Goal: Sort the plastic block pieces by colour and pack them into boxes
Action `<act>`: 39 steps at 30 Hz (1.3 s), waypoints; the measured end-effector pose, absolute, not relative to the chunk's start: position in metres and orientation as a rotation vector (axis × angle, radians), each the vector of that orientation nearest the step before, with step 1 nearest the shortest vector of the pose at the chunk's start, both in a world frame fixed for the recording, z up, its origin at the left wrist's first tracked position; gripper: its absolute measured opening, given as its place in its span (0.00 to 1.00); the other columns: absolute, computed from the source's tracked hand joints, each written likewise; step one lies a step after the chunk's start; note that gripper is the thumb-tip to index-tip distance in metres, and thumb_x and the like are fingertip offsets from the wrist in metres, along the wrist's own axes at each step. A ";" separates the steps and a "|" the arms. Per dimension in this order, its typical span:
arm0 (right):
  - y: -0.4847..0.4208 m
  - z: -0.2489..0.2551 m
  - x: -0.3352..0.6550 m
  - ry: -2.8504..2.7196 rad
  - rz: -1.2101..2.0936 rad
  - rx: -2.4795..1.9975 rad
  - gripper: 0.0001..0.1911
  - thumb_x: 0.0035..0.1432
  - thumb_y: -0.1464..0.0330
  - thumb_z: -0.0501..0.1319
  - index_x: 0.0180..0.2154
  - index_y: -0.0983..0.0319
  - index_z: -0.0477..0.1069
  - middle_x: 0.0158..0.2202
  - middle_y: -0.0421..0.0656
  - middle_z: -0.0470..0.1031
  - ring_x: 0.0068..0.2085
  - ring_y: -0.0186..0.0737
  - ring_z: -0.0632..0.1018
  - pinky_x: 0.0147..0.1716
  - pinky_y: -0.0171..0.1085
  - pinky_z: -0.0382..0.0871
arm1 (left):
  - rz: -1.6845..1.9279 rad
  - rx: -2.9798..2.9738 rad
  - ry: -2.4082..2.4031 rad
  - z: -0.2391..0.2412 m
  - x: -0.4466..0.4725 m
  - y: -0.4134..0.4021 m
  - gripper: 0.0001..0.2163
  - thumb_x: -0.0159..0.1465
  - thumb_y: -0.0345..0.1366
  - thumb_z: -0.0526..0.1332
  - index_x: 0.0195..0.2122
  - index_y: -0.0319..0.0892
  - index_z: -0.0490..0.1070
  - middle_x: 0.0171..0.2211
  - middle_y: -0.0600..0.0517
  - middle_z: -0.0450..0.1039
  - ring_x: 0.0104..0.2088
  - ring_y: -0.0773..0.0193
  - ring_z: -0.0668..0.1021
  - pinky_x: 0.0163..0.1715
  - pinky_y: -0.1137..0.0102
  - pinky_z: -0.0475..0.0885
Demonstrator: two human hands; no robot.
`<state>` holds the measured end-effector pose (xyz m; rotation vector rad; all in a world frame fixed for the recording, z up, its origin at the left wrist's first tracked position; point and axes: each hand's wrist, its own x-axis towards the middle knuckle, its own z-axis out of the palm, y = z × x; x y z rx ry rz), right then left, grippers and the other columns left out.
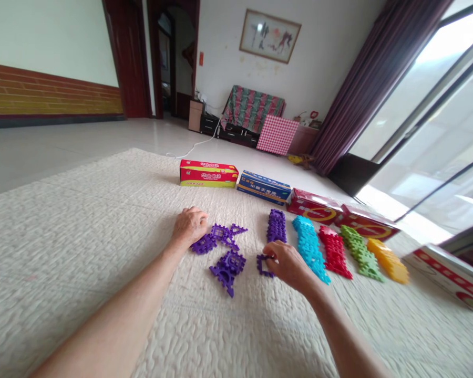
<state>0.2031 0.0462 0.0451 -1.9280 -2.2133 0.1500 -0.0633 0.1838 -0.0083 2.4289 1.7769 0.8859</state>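
A purple tile (263, 265) is pinched by the right hand (286, 262); loose purple tiles (220, 247) are touched by the curled left hand (189, 224). Sorting appears underway; next, placement on the purple row (276, 226) would be needed.

Cream quilted mat (82, 241) on floor. Row of boxes (208, 174) along far edge. Framed picture (270, 35) on wall; purple curtain (374, 79) beside window.

Glossy plastic purple pieces (225, 247), matt quilted cloth mat (82, 236) (bumpy), cardboard boxes (208, 173)
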 end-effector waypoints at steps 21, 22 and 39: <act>0.054 0.039 0.202 -1.989 -0.132 -1.626 0.09 0.58 0.72 0.54 0.40 0.60 0.70 0.39 0.45 0.72 0.40 0.41 0.74 0.41 0.40 0.68 | 0.868 2.435 1.769 -0.008 -0.063 0.184 0.11 0.58 0.32 0.56 0.36 0.46 0.78 0.39 0.50 0.76 0.42 0.58 0.74 0.45 0.67 0.68; 0.052 0.040 0.193 -2.053 -0.022 -1.549 0.09 0.57 0.73 0.55 0.39 0.60 0.70 0.39 0.44 0.73 0.39 0.40 0.75 0.41 0.39 0.68 | 0.865 2.439 1.764 -0.008 -0.063 0.184 0.12 0.57 0.32 0.56 0.36 0.46 0.78 0.39 0.50 0.76 0.42 0.58 0.74 0.45 0.67 0.68; 0.037 0.048 0.155 -2.280 0.366 -1.359 0.12 0.64 0.68 0.51 0.45 0.61 0.71 0.42 0.45 0.74 0.43 0.37 0.75 0.43 0.37 0.67 | 0.902 2.425 1.753 -0.008 -0.063 0.183 0.11 0.58 0.32 0.55 0.35 0.46 0.78 0.39 0.50 0.76 0.41 0.58 0.74 0.44 0.67 0.68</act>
